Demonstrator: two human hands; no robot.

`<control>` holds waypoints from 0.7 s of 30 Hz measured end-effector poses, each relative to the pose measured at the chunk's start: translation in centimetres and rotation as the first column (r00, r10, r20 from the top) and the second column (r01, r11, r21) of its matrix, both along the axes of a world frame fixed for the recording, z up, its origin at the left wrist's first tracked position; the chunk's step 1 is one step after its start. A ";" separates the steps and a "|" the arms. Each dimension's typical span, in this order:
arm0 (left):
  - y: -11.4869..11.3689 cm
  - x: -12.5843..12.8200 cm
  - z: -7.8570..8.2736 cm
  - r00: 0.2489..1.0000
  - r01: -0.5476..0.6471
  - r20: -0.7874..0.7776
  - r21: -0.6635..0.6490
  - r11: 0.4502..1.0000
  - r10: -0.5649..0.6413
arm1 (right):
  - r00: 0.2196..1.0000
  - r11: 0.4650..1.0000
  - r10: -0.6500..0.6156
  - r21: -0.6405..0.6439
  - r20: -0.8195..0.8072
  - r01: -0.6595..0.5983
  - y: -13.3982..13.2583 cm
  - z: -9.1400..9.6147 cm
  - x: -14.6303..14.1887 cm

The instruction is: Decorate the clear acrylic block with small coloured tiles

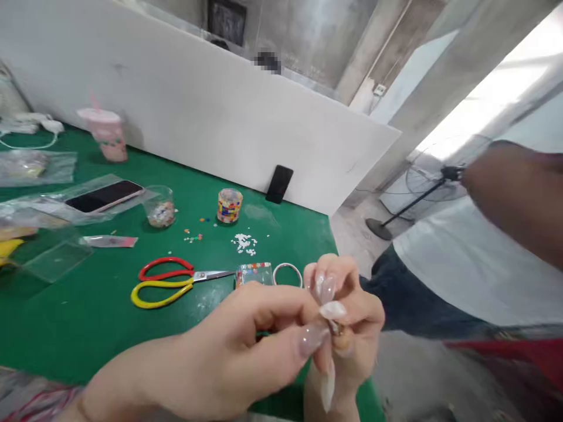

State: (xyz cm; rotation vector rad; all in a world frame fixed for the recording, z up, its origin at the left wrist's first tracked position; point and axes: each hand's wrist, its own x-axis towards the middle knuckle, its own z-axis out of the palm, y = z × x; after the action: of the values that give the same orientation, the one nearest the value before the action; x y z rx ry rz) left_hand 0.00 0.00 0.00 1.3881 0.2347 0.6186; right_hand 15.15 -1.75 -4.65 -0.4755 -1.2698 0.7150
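My left hand [264, 346] comes in from the lower left, its thumb and fingers pinched together against my right hand. My right hand [347, 316] is curled, and its fingertips meet those of the left. Between the fingertips a small shiny bit shows, too small and covered to name. Just beyond the hands lie a white ring [287, 265] and a clear piece edged with coloured tiles [254, 271], partly hidden by my left hand. To the left, scissors [176, 281] with one red and one yellow handle point at the tile-edged piece.
Behind stand a tile-covered cup [229, 206], a clear cup of small bits [160, 208] and a pink drink cup [108, 132]. White bits [244, 242] lie scattered on the green table [101, 340]. A phone [279, 183] leans on the white partition [197, 117]; a person [484, 258] is at right.
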 end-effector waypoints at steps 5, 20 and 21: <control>0.2 0.0 -0.1 0.997 -0.080 -0.018 0.047 0.996 0.080 | 0.999 0.998 0.009 -0.058 0.050 -0.006 -0.1 0.1 0.0; 0.4 0.4 0.0 0.995 -0.093 -0.054 -0.102 0.990 0.088 | 0.998 0.992 -0.055 -0.113 0.032 0.059 -0.2 0.1 -0.6; 0.4 0.5 -0.1 0.994 -0.095 -0.058 -0.111 0.989 0.089 | 0.998 0.991 -0.060 -0.116 0.032 0.063 -0.2 0.1 -0.6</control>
State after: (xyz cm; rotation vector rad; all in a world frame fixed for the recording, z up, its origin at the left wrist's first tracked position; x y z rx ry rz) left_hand 0.49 0.44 -0.06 1.2900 0.3728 0.6361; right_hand 14.56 -1.94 -4.56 -0.6196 -1.2390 0.7351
